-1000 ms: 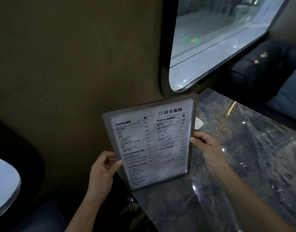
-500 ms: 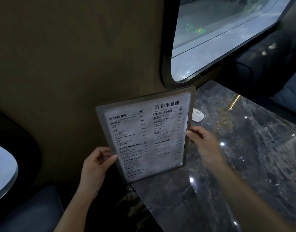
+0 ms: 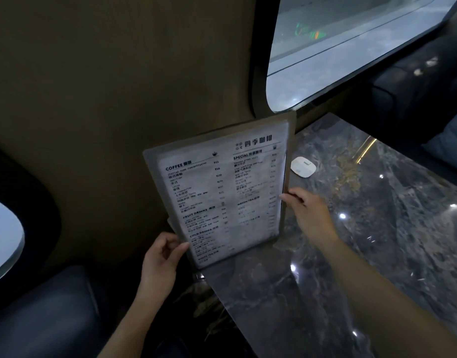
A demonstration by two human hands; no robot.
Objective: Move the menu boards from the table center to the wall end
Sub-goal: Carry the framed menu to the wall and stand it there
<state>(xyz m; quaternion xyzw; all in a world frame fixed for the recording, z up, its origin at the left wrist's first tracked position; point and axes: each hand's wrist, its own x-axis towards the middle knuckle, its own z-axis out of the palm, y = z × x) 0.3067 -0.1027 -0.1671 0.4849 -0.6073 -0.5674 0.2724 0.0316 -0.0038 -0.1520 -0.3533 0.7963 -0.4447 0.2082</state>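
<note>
- Here the menu board [image 3: 222,192] is standing nearly upright at the wall end of the desk [image 3: 351,254], its lower edge sitting at the desk's near corner, its back close to the brown wall [image 3: 119,99].
- Beyond the right grip, bare marble is stretching away, with only a small white device [image 3: 303,166] lying just past the board's right edge.
- Above the grips, the board's top corner is reaching up to the window frame [image 3: 258,73].
- The left hand [image 3: 160,259] is pinching the board's lower left edge, thumb on the printed face, fingers curled behind, forearm rising from below, off the desk.
- The right hand [image 3: 308,213] is holding the right edge at mid-height, thumb tip on the front, its arm lying diagonally over the desk.
</note>
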